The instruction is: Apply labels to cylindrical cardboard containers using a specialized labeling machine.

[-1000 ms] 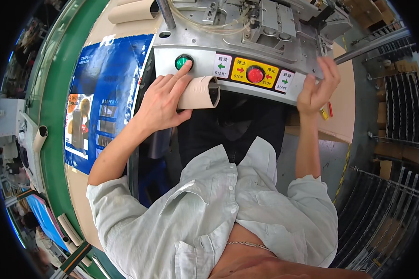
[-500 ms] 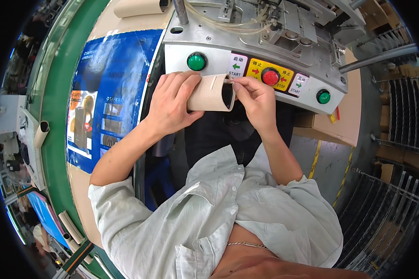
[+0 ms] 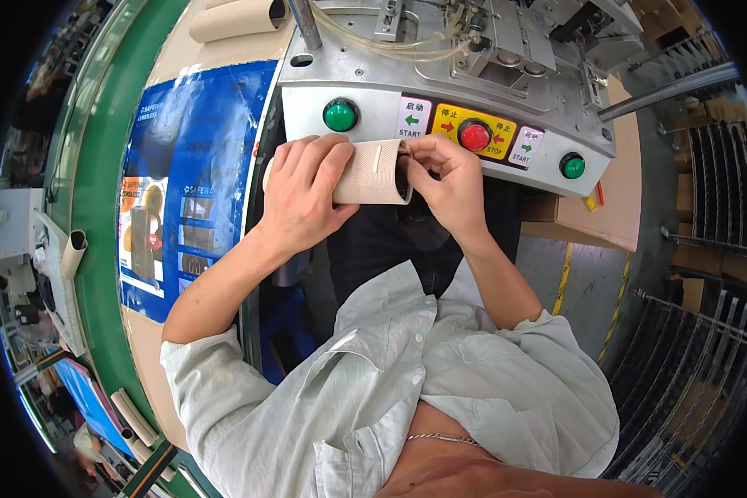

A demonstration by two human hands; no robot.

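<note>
gripping beige tube (image 3: 368, 176) w/ l hand (image 3: 305, 187), r hand (image 3: 452, 184) at open end

The left hand (image 3: 303, 195) partly hides the beige tube (image 3: 372, 176) (its inside mostly unseen).

tube (image 3: 369, 184): between left hand (image 3: 307, 187) and right hand (image 3: 448, 183), before front panel (image 3: 378, 120)'s left half | left button (image 3: 341, 114): near panel's left end | right button (image 3: 572, 165): near its right end | middle button (image 3: 475, 135): between both | printed sheet (image 3: 199, 174): on worktable (image 3: 145, 340), left of machine (image 3: 373, 70) | spare tube (image 3: 234, 23): beyond sheet's far edge
</note>
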